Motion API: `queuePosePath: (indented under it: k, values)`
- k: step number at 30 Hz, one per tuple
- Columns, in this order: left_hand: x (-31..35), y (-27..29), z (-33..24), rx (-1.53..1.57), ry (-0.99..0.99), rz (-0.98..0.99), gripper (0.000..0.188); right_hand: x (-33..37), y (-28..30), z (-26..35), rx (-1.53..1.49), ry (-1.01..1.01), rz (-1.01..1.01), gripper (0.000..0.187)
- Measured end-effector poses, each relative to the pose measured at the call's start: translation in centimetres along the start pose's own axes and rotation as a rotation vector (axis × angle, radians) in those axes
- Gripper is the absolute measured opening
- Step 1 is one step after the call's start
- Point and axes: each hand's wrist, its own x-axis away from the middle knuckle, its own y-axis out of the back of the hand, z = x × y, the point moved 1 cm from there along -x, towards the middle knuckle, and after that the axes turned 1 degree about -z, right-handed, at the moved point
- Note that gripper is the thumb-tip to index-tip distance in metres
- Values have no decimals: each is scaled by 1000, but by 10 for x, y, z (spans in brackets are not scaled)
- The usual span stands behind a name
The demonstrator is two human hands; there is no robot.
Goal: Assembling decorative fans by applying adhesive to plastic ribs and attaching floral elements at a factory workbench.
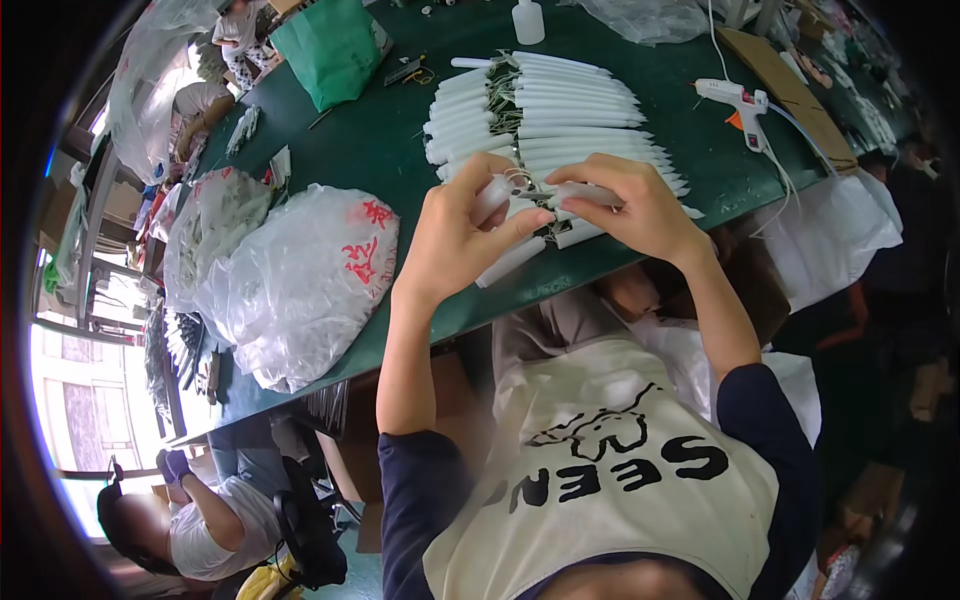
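Observation:
My left hand (465, 225) is closed around a short white cylinder (491, 200), its thumb stretched toward the right hand. In the fingers of my right hand (635, 205) is a white candle-shaped stick (590, 193), its end facing the left hand. Small thin wire-like bits show between the two pieces; I cannot make out how they join. Just beyond both hands, white candle-shaped sticks (575, 100) lie in two packed rows, with pale wires (503, 95) bunched between the rows. One more stick (512, 262) lies below my left hand, near the table edge.
The green table (400, 130) holds large clear plastic bags (300, 290) at left, a green bag (328, 50) and white bottle (528, 22) at the back. A corded glue gun (738, 103) lies right, beside cardboard (790, 95). Another person (225, 525) sits at lower left.

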Motion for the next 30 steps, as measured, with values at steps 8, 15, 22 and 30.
queuePosePath:
  k: [8, 15, 22, 30]
  values:
    - [9, -16, 13, 422, 299, -145, 33, 15, -3, 10, -28, 101, -82, 33]
    - [11, -34, 3, 389, 345, -148, 38, 18, -11, 7, 89, 215, -73, 44]
    - [13, -37, 4, 586, 353, -50, 36, 22, -13, 4, 107, 224, -103, 46]
    - [16, -35, 2, 921, 466, 101, 34, 23, -15, 3, 123, 203, -141, 44]
